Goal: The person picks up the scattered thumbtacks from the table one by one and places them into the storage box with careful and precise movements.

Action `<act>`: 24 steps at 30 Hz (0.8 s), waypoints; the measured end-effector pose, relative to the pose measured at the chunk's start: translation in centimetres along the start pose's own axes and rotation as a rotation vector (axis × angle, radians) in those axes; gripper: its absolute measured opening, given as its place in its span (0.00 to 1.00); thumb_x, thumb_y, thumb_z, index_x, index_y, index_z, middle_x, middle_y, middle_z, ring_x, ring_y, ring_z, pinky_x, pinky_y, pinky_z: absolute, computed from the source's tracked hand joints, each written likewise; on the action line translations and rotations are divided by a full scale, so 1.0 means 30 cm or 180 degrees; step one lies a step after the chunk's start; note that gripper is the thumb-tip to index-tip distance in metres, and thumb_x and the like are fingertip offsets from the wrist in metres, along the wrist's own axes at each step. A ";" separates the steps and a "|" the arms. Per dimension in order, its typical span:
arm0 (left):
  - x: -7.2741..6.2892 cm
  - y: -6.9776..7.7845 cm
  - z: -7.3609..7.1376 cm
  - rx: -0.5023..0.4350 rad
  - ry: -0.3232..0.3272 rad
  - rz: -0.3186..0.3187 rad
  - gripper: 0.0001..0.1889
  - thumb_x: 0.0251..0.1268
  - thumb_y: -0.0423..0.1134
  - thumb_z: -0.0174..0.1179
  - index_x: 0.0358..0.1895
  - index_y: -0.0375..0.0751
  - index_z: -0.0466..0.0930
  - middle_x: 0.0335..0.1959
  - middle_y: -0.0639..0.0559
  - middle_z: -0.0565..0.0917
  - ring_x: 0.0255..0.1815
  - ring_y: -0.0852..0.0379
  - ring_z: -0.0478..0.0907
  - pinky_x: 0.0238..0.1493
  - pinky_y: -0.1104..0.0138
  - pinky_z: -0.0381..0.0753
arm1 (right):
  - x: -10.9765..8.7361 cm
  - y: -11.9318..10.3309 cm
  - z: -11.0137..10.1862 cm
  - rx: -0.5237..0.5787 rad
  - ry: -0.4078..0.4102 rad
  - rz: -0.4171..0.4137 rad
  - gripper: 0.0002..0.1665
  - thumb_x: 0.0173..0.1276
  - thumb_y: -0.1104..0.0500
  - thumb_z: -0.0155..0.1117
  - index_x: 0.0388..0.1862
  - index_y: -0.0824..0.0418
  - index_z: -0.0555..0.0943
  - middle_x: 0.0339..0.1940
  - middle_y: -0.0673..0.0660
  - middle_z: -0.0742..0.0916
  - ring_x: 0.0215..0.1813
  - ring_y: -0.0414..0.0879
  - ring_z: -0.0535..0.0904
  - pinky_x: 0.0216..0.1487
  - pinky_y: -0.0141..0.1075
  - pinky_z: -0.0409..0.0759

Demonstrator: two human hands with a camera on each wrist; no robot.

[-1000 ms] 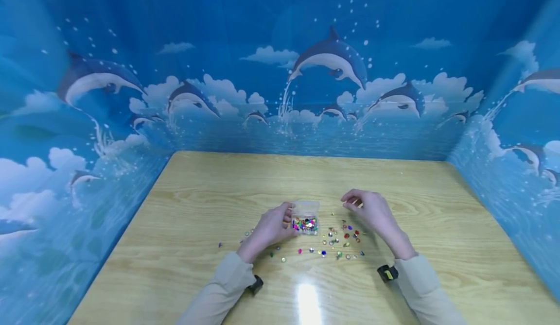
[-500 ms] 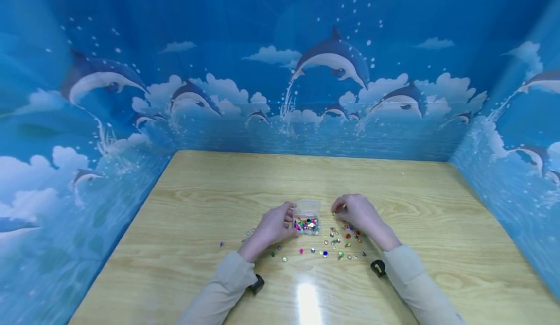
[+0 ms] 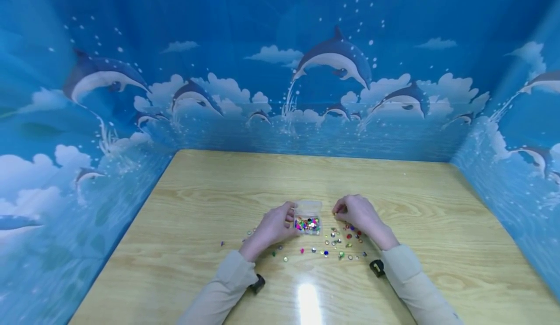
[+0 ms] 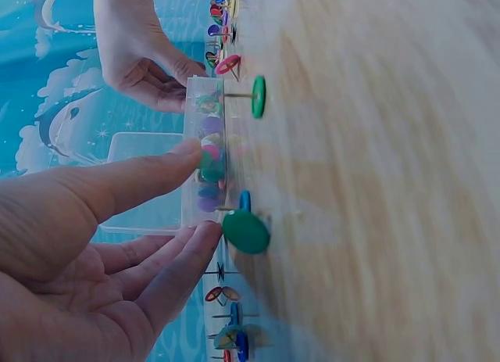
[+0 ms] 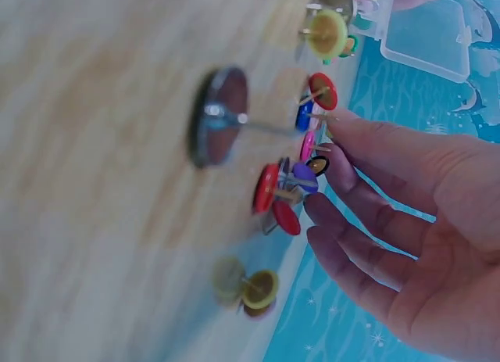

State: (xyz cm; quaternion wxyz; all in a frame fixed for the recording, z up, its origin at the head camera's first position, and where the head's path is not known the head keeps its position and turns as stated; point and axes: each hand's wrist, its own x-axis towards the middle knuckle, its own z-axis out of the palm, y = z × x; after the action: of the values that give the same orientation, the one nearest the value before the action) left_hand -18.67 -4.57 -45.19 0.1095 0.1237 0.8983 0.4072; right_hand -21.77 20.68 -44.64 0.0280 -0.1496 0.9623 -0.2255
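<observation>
My left hand holds the left side of a small clear plastic box, with the thumb and fingertips on its walls in the left wrist view. The box's hinged lid stands open at the back, and multicoloured thumbtacks fill the box. To the right of the box, my right hand pinches a yellow thumbtack at table level. In the right wrist view, the thumb and forefinger tips meet behind other tacks, so the pinched tack is mostly hidden there.
Loose thumbtacks lie on the wooden table, including a blue tack and a pink tack in front of the box. Several red tacks and others lie near the right hand. A dolphin-print curtain encloses the table's back and sides.
My right hand has moved left and down to the yellow thumbtack beside the box, and its fingertips have come together on it. The left hand keeps its hold on the box.
</observation>
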 end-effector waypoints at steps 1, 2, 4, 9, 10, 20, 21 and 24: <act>0.001 0.000 0.000 -0.0008 0.0000 0.0005 0.40 0.50 0.34 0.78 0.69 0.36 0.70 0.54 0.41 0.83 0.50 0.47 0.83 0.55 0.58 0.86 | -0.001 0.001 0.000 -0.0005 0.0022 -0.0017 0.07 0.58 0.66 0.75 0.34 0.59 0.87 0.29 0.50 0.88 0.31 0.40 0.81 0.37 0.36 0.85; 0.001 -0.001 0.000 -0.0005 0.0001 0.0003 0.40 0.50 0.34 0.78 0.69 0.36 0.70 0.54 0.41 0.83 0.50 0.47 0.83 0.55 0.58 0.86 | -0.002 0.000 -0.001 -0.0010 0.0051 -0.0038 0.06 0.59 0.66 0.75 0.34 0.58 0.87 0.29 0.50 0.88 0.31 0.40 0.82 0.37 0.36 0.85; 0.003 -0.003 0.001 0.0001 0.0003 0.0025 0.40 0.50 0.34 0.78 0.69 0.36 0.70 0.54 0.41 0.83 0.50 0.47 0.83 0.55 0.59 0.86 | -0.006 -0.002 -0.005 -0.0015 0.0098 -0.0074 0.05 0.60 0.66 0.74 0.34 0.59 0.87 0.30 0.51 0.89 0.31 0.40 0.82 0.36 0.36 0.86; 0.003 -0.005 0.002 0.0011 -0.0005 0.0041 0.40 0.51 0.35 0.78 0.70 0.36 0.69 0.54 0.42 0.83 0.50 0.47 0.83 0.55 0.59 0.86 | -0.020 -0.031 -0.025 0.0007 0.0185 -0.0063 0.05 0.62 0.66 0.73 0.37 0.58 0.87 0.33 0.53 0.90 0.30 0.39 0.82 0.33 0.33 0.84; 0.003 -0.005 0.001 0.0010 -0.0004 0.0033 0.40 0.51 0.35 0.78 0.70 0.36 0.69 0.54 0.42 0.83 0.50 0.47 0.83 0.55 0.59 0.86 | -0.023 -0.042 -0.030 0.0030 0.0200 -0.0055 0.06 0.62 0.65 0.73 0.38 0.58 0.87 0.34 0.53 0.90 0.30 0.39 0.81 0.33 0.33 0.83; 0.001 -0.004 -0.003 -0.0048 -0.0025 0.0040 0.40 0.52 0.35 0.77 0.70 0.36 0.69 0.55 0.41 0.83 0.51 0.47 0.83 0.55 0.59 0.86 | -0.050 -0.158 -0.028 0.0206 0.0284 -0.0191 0.08 0.62 0.61 0.74 0.41 0.54 0.88 0.37 0.50 0.91 0.35 0.41 0.84 0.38 0.38 0.84; 0.001 -0.004 -0.003 -0.0044 -0.0023 0.0041 0.40 0.52 0.35 0.77 0.70 0.36 0.69 0.55 0.41 0.83 0.51 0.47 0.83 0.55 0.59 0.86 | -0.050 -0.165 -0.024 0.0216 0.0264 -0.0201 0.08 0.62 0.61 0.74 0.41 0.54 0.88 0.36 0.50 0.91 0.35 0.41 0.84 0.38 0.38 0.84; 0.003 -0.006 -0.001 -0.0043 -0.0020 0.0053 0.40 0.51 0.35 0.78 0.69 0.35 0.70 0.54 0.41 0.83 0.50 0.47 0.84 0.54 0.59 0.87 | -0.052 -0.178 -0.007 0.0245 0.0203 -0.0213 0.08 0.62 0.61 0.74 0.40 0.54 0.88 0.34 0.48 0.90 0.31 0.38 0.82 0.35 0.35 0.81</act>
State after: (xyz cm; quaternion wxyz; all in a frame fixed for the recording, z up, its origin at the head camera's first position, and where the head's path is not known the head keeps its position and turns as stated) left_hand -18.77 -4.67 -45.30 0.1097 0.1318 0.8941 0.4138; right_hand -18.84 16.67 -42.10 -0.0046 -0.1732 0.9478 -0.2678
